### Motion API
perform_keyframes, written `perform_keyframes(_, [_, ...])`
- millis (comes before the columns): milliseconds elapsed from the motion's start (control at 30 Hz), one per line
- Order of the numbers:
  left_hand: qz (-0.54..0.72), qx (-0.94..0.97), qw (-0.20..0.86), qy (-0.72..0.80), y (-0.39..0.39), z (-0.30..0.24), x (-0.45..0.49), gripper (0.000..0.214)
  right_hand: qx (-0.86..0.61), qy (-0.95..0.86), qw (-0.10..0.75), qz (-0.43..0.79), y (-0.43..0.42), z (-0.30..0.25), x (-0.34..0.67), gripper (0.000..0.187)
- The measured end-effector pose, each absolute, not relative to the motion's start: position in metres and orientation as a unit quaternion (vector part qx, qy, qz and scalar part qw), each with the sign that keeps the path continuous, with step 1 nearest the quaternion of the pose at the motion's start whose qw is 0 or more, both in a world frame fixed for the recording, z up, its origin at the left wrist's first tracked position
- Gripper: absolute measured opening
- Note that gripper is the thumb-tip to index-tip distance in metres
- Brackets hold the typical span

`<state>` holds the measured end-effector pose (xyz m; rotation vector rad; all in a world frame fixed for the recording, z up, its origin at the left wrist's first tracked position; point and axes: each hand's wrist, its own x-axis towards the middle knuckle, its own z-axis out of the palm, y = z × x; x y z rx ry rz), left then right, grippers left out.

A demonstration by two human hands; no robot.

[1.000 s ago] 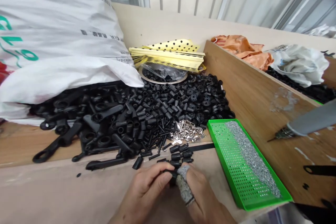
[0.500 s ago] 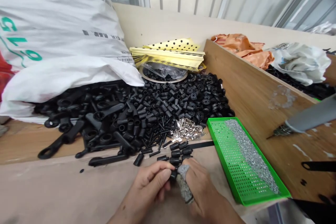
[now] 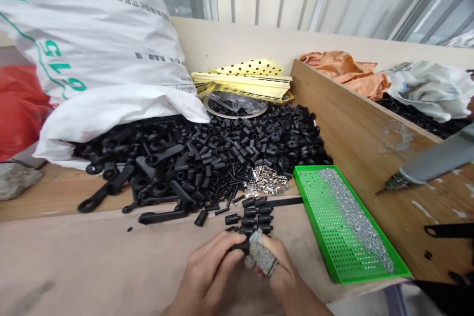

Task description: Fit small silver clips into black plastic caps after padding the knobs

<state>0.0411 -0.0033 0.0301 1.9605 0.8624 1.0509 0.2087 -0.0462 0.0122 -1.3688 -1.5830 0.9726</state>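
My left hand (image 3: 207,274) and my right hand (image 3: 277,271) meet at the bottom middle, both pinched on one small black plastic part (image 3: 240,246) held between them. A grey knitted cot covers my right forefinger. Just beyond the fingers lie a few short black tubes (image 3: 252,217) in a loose row. Behind them spreads a big heap of black plastic parts (image 3: 207,158): long handles at the left, tubes in the middle, round wheels at the right. A small pile of shiny metal clips (image 3: 264,182) sits at the heap's near edge.
A green perforated tray (image 3: 322,229) with a strip of tiny silver pieces lies to the right. A large white sack (image 3: 96,59) rests on the heap's left. A wooden divider (image 3: 355,128) rises on the right, with a grey drill-tipped tool (image 3: 425,168) over it. Yellow dotted packets (image 3: 244,79) sit at the back.
The camera has tilted up and swung left, so the heap sits further right in view. Both hands stay pinched on the small black part, shifted slightly.
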Motion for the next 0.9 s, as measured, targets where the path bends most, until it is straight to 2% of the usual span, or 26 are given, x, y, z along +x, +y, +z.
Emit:
perform_keyframes(67, [0.419, 0.765, 0.363, 0.328, -0.005, 0.026, 0.042, 0.027, -0.522, -0.636, 0.408, 0.395, -0.045, 0.012, 0.207, 0.029])
perform_keyframes(200, [0.407, 0.757, 0.377, 0.345, -0.007, 0.025, 0.044, 0.022, -0.517, -0.668, 0.423, 0.328, -0.048, 0.023, 0.209, 0.021])
perform_keyframes(333, [0.379, 0.741, 0.41, 0.374, -0.004, 0.033, 0.043, 0.019, -0.488, -0.717, 0.402, 0.293, -0.043, 0.033, 0.211, 0.018])
perform_keyframes(533, [0.325, 0.705, 0.468, 0.422, 0.003, 0.042, 0.038, 0.018, -0.451, -0.773, 0.413, 0.167, -0.03, 0.036, 0.21, 0.016])
perform_keyframes(633, [0.353, 0.729, 0.439, 0.39, 0.0, 0.038, 0.039, 0.015, -0.472, -0.768, 0.39, 0.186, -0.036, 0.031, 0.209, 0.015])
perform_keyframes(767, [0.407, 0.774, 0.367, 0.317, -0.004, 0.026, 0.039, 0.021, -0.536, -0.726, 0.345, 0.258, -0.048, 0.023, 0.211, 0.021])
perform_keyframes(900, [0.378, 0.816, 0.318, 0.301, 0.011, 0.024, 0.032, 0.024, -0.513, -0.757, 0.314, 0.256, -0.039, 0.029, 0.218, 0.026])
